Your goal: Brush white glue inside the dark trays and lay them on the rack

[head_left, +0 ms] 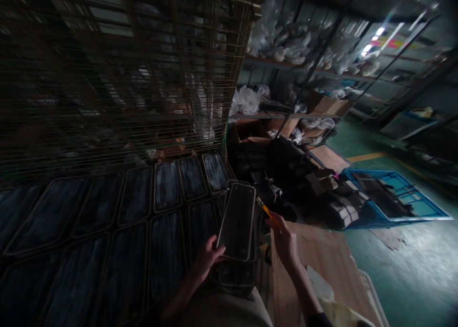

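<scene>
My left hand (208, 256) grips the lower left edge of a dark rectangular panel (237, 222) with rounded corners and a pale rim. More dark panels lie in a stack (236, 273) under it, above my lap. My right hand (282, 236) is closed around the orange handle of a small brush (265, 209). The brush's pale tip points up and left, just beside the panel's upper right edge; whether it touches is too dim to tell. To the left, similar panels (166, 186) lie in rows, their faces streaked whitish.
A wire rack (200, 79) rises behind the rows of panels. A wooden board (318, 255) lies to my right. Beyond are stacked dark goods (250, 160), a blue crate (397, 217) on the green floor, and shelves with plastic bags (246, 99) and a cardboard box (329, 104).
</scene>
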### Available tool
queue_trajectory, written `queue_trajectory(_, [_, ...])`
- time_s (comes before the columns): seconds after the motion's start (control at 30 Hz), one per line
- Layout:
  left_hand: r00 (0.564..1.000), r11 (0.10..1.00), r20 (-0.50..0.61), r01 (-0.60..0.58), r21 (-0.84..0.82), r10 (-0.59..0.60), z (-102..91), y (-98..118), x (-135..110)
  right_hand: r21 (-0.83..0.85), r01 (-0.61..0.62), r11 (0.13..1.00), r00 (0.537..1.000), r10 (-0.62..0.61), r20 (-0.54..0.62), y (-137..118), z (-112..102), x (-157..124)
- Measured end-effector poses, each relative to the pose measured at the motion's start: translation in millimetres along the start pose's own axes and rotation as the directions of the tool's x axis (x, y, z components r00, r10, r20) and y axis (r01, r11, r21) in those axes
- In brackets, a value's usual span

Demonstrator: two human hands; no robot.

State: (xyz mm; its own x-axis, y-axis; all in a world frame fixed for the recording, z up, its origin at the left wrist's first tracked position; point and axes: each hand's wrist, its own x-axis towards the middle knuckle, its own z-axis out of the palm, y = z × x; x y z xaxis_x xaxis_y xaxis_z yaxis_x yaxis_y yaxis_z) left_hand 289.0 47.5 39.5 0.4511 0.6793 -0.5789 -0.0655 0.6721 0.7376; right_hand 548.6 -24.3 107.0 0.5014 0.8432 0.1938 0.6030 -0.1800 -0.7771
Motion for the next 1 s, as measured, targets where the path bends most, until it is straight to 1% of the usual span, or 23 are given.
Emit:
queue_trajectory(0.03, [1.0,1.0,-0.001,0.002,0.001,-0.002,0.4,-1,0,-0.047,0.028,0.998,0.999,-0.026,0.045,-2,2,6])
queue_trajectory(0.1, [1.0,1.0,0.015,0.002,0.008,-0.002,1.3,-1,3,-0.09,0.091,0.992,0.989,-0.08,0.124,-5,7,20])
queue_trajectory(0.2, [0.999,0.997,-0.038,0.027,0.071,-0.024,2.5,-4,7,-0.106,0.181,0.978,0.967,-0.157,0.201,-10,13,41])
queue_trajectory(0.27, [0.998,0.989,-0.052,0.043,0.139,-0.036,2.8,-8,10,-0.128,0.229,0.965,0.952,-0.194,0.236,-12,17,54])
queue_trajectory(0.37, [0.999,0.977,-0.017,0.036,0.211,-0.033,2.8,-13,11,-0.18,0.285,0.942,0.931,-0.227,0.285,-16,23,71])
queue_trajectory(0.47, [0.999,0.977,-0.016,0.034,0.208,-0.031,2.2,-14,10,-0.228,0.336,0.914,0.914,-0.258,0.314,-20,29,84])
queue_trajectory(0.57, [0.999,0.981,-0.039,0.03,0.194,-0.023,1.2,-14,9,-0.251,0.357,0.9,0.903,-0.263,0.341,-22,32,87])
queue_trajectory(0.63, [0.999,0.98,-0.036,0.013,0.199,-0.006,0.1,-15,9,-0.268,0.358,0.895,0.897,-0.249,0.366,-21,31,80])
queue_trajectory(0.7, [1.0,0.979,-0.016,0.001,0.205,0.002,-1.3,-17,9,-0.293,0.368,0.882,0.884,-0.234,0.405,-20,27,64])
queue_trajectory(0.83, [1.0,0.985,0.004,0.003,0.174,-0.004,-2.7,-18,9,-0.307,0.386,0.87,0.862,-0.222,0.455,-22,11,11])
queue_trajectory(0.93, [1.0,0.987,0.01,0.001,0.159,-0.003,-2.3,-16,9,-0.261,0.38,0.887,0.835,-0.208,0.51,-37,-3,-28])
queue_trajectory(1.0, [1.0,0.986,0.018,0.018,0.167,-0.022,-2.0,-15,9,-0.226,0.361,0.905,0.807,-0.181,0.562,-53,-12,-45])
